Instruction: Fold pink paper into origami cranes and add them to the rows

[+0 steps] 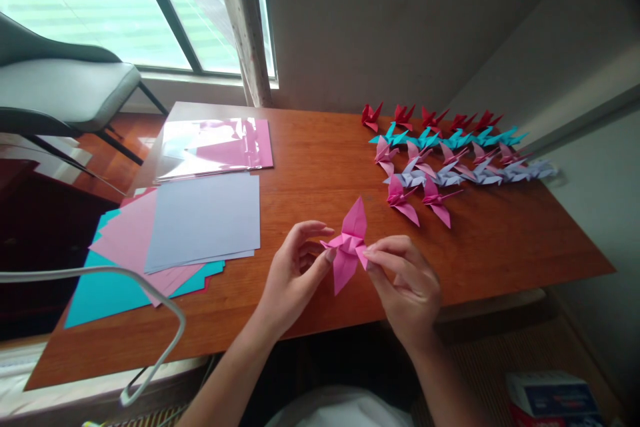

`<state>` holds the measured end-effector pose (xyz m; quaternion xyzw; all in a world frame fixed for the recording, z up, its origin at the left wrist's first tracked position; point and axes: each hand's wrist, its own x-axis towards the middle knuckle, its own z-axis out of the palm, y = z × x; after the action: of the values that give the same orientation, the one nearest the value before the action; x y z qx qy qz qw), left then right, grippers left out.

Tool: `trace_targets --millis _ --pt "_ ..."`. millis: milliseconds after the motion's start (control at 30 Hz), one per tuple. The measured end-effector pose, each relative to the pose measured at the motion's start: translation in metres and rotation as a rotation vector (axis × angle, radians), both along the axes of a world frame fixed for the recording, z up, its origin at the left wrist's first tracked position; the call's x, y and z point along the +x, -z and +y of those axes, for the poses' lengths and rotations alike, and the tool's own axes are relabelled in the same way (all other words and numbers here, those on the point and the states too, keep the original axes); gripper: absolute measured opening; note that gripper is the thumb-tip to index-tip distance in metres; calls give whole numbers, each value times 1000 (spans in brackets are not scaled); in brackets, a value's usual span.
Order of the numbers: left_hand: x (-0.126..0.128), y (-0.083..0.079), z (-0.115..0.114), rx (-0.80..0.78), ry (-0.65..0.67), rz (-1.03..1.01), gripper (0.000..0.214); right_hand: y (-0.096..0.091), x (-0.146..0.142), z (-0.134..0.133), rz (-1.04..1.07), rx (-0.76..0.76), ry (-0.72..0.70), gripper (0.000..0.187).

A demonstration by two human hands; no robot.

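Note:
A pink origami crane (349, 245) with its wings spread is held between my two hands, above the front part of the wooden table. My left hand (300, 267) pinches its left end with thumb and fingers. On the opposite side, the thumb and fingertips of my right hand (407, 277) grip the pointed right end. One wing points away from me, the other toward me. Beyond my right hand stand two darker pink cranes (400, 199), at the front of several rows of finished cranes.
Rows of red cranes (434, 119), turquoise cranes (455, 139) and pale lilac cranes (450, 177) fill the back right. Loose paper sheets (205, 220) and a plastic-wrapped paper pack (215, 147) lie at the left. A white curved bar (165, 300) crosses the table's left front; a chair (65, 87) stands beyond.

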<state>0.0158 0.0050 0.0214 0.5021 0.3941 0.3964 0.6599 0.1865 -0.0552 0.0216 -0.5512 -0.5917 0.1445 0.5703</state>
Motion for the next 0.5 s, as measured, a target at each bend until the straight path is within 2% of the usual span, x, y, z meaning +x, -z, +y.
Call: trace_targets --millis 100,200,367,500 --pt "-2 3 -2 3 106 32 22 0 -4 -2 7 34 36 37" --pt "-3 6 -2 10 166 47 24 0 -9 -2 16 49 5 41" --pt "-3 2 0 6 37 47 26 -4 -11 -2 50 -102 -106 27" --pt "-2 0 0 44 25 119 27 -7 0 2 215 -227 -79 12"
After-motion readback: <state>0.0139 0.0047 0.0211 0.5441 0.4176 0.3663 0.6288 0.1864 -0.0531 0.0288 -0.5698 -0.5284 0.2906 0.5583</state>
